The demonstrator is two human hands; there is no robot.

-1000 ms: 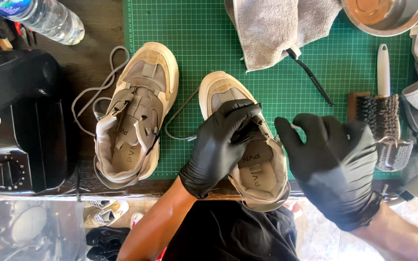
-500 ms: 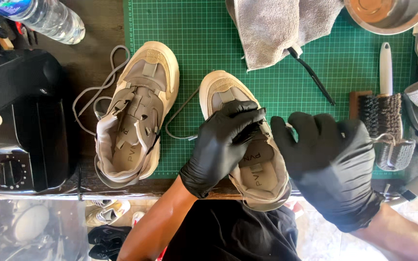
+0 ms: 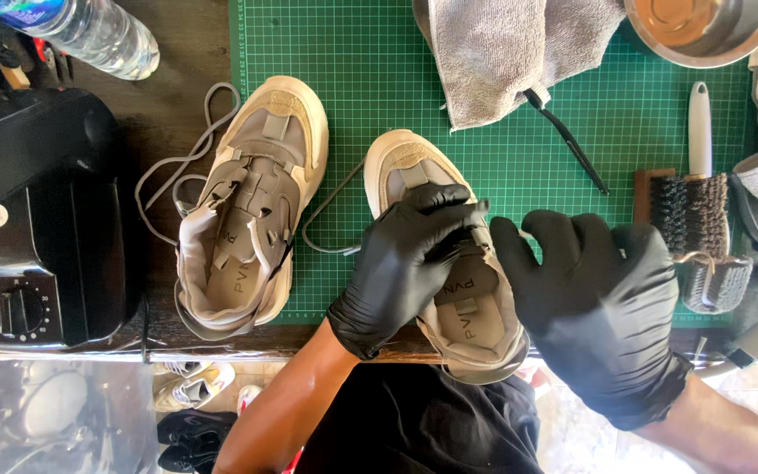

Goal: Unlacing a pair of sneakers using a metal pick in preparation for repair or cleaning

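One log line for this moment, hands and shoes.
left hand: fingers on right shoe tongue | right hand: beside that shoe, contact unclear | left shoe: unlaced, lace loose | surface: green mat

Bright, sharp daylight; soft shadows

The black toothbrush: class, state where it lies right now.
In the head view, the black toothbrush lies on the green cutting mat, upper right of centre, its head tucked under the grey towel, left of the bristle brush.
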